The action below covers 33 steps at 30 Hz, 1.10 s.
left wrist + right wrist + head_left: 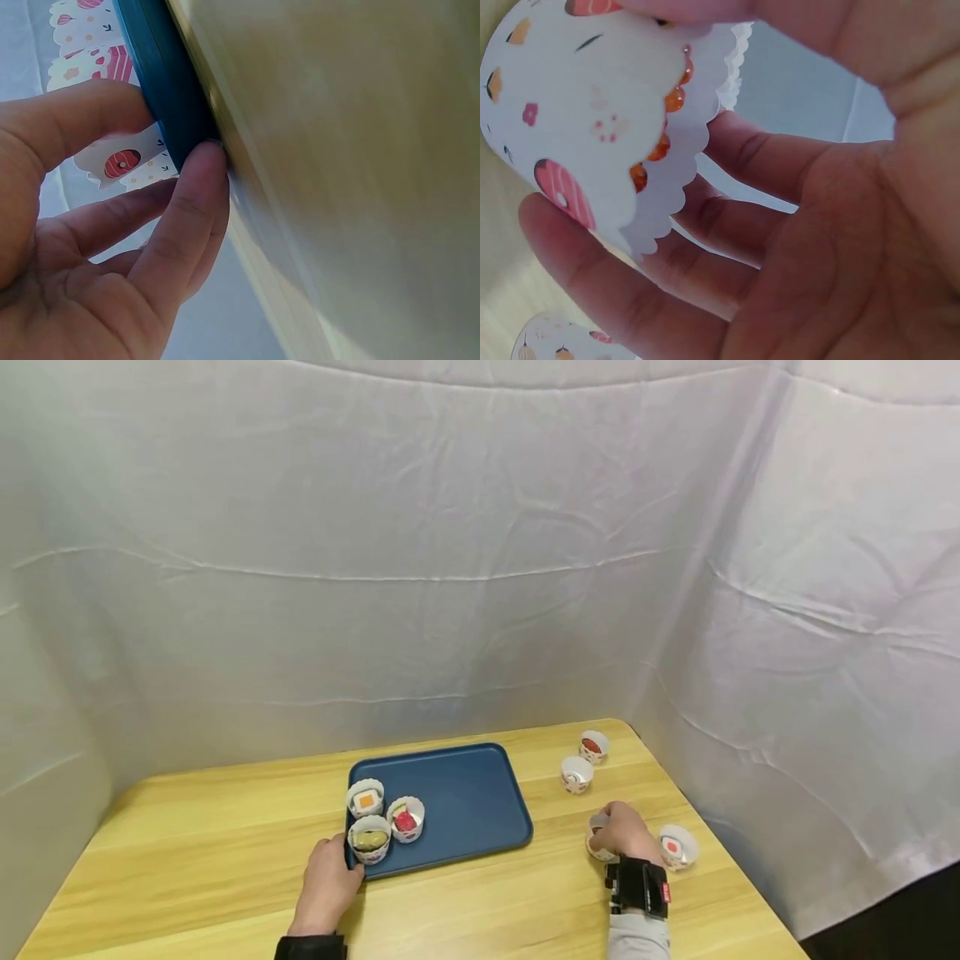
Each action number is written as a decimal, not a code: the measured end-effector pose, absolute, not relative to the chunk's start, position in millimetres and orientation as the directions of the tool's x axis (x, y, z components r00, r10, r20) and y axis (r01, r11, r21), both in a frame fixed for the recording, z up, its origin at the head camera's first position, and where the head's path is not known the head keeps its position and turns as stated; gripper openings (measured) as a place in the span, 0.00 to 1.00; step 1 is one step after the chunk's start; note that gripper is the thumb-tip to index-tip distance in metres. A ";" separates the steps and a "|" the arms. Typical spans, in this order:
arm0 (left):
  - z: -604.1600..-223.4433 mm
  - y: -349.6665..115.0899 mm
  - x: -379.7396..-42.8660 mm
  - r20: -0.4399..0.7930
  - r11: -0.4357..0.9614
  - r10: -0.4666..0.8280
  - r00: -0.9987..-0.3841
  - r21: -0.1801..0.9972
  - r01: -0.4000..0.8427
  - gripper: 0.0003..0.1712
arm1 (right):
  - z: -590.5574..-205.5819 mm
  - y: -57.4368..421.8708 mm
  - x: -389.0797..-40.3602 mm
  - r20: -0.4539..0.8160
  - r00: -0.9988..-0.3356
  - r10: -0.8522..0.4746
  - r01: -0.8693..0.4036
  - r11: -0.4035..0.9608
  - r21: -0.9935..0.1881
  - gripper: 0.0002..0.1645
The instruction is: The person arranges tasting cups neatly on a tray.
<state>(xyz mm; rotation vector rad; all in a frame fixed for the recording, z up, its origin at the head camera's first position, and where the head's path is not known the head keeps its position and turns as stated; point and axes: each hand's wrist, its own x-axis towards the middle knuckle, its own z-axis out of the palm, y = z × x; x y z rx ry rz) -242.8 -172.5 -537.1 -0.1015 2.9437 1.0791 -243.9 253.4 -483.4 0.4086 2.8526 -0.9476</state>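
Note:
At the near left corner of the blue tray (468,806), my left hand (327,878) pinches the rim between thumb and fingers. Three scalloped paper cups stand together at the tray's left end: a white-and-orange piece fills one cup (355,796), a yellowish piece another cup (370,857), and a red-and-yellow piece the third cup (417,811). Right of the tray, my right hand (628,832) grips a patterned paper cup (592,97) by its sides. Shiny orange beads show inside it in the right wrist view; fingers partly cover this cup in the head view.
Just right of my right hand stands a cup with a white-and-red piece (678,847). Farther back are a white cup (577,775) and a cup with red contents (593,747). Pale cloth (420,635) hangs behind the wooden table (202,835) and along its right side.

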 end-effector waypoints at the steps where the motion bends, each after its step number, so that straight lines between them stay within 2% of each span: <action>1: -537.7 -172.0 -243.0 -0.023 0.764 -0.060 -0.998 0.643 -0.061 0.30 | -483.4 252.9 -244.3 -0.179 -0.960 0.213 0.278 0.771 -0.574 0.24; 14: -539.5 -173.1 -243.0 0.016 0.751 -0.054 -0.998 0.660 -0.030 0.30 | -487.3 241.5 -251.6 -0.158 -0.967 0.198 0.253 0.774 -0.581 0.22; 28: -542.0 -175.6 -241.3 0.040 0.735 -0.053 -0.998 0.678 -0.012 0.29 | -490.2 229.2 -254.2 -0.149 -0.975 0.166 0.223 0.773 -0.594 0.24; 33: -542.4 -177.5 -241.7 0.065 0.733 -0.050 -0.997 0.680 0.007 0.27 | -486.6 221.7 -255.2 -0.117 -0.985 0.125 0.171 0.773 -0.611 0.27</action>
